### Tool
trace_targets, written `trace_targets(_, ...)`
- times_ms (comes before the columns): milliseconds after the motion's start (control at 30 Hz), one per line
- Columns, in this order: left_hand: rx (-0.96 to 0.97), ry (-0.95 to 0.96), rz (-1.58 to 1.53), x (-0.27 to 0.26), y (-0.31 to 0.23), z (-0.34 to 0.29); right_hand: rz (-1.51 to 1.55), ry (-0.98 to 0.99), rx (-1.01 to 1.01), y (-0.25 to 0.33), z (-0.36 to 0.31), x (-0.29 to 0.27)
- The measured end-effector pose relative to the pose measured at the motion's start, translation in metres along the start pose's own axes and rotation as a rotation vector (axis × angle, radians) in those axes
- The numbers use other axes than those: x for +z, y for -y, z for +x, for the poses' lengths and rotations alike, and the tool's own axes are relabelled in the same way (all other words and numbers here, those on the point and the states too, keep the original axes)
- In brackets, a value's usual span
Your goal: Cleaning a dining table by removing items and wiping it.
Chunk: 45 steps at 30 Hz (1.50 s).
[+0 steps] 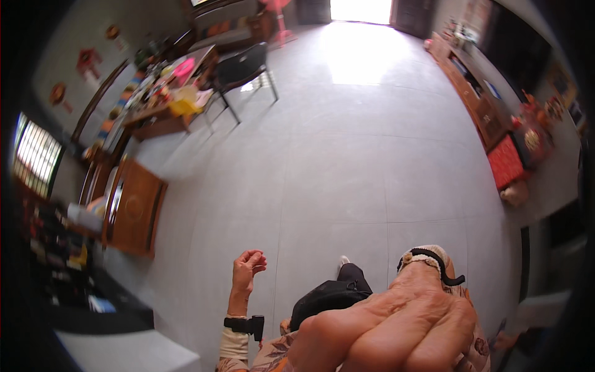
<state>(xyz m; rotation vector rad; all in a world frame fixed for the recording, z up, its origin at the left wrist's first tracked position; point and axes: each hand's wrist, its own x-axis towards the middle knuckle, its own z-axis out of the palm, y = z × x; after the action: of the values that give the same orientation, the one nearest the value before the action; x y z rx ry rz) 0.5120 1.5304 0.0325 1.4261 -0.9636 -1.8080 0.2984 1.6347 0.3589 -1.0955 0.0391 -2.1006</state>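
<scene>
My left hand (248, 270) hangs at waist height over the floor, its fingers curled together with nothing visible in them. A black strap with a small black box (251, 325) circles that wrist over a pale cuff. Very large and close, my right hand (390, 332) rises toward the camera with its back showing. Its knuckles run off toward the lower edge and its fingertips are hidden. Another black strap (437, 260) rings the right wrist. Between my arms a black bag (325, 302) lies against my body, touched by neither visible hand. One white shoe (344, 260) shows beyond it.
Grey tiled floor (334, 161) stretches to a bright doorway (361, 11). Left stand a wooden cabinet (135, 208), a cluttered table (145, 115) and a black chair (242, 68). A long wooden TV stand (462, 90) and a red box (507, 162) line the right wall.
</scene>
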Motion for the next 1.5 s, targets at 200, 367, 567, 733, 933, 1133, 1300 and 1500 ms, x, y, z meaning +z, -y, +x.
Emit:
trace_targets(200, 0.029, 0.192, 0.08, 0.092, -0.069, 0.134, -0.09, -0.072, 0.099, -0.015, 0.096, -0.09)
trace_targets(367, -0.012, 0.057, 0.095, 0.109, -0.118, 0.191, -0.05, 0.084, 0.085, -0.046, 0.191, -0.16)
trace_targets(567, -0.419, -0.202, -0.024, 0.012, -0.105, 0.294, 0.033, 0.298, -0.084, -0.117, 0.294, -0.246)
trace_targets(733, -0.094, -0.337, -0.043, 0.03, -0.189, 0.351, -0.225, 0.482, -0.023, -0.204, 0.372, -0.336)
trace_targets(933, -0.033, -0.054, 0.104, 0.079, -0.275, 0.549, -0.39, 0.546, -0.108, -0.259, 0.457, -0.363)
trace_targets(1133, 0.153, 0.324, 0.248, 0.211, -0.378, 0.667, -0.072, 0.612, 0.161, -0.282, 0.522, -0.416)
trace_targets(1300, 0.132, 0.295, 0.265, 0.247, -0.4, 0.742, 0.082, 0.702, 0.003, -0.315, 0.581, -0.498)
trace_targets(1500, 0.049, 0.019, 0.167, 0.244, -0.431, 0.804, 0.18, 0.847, 0.05, -0.342, 0.68, -0.595)
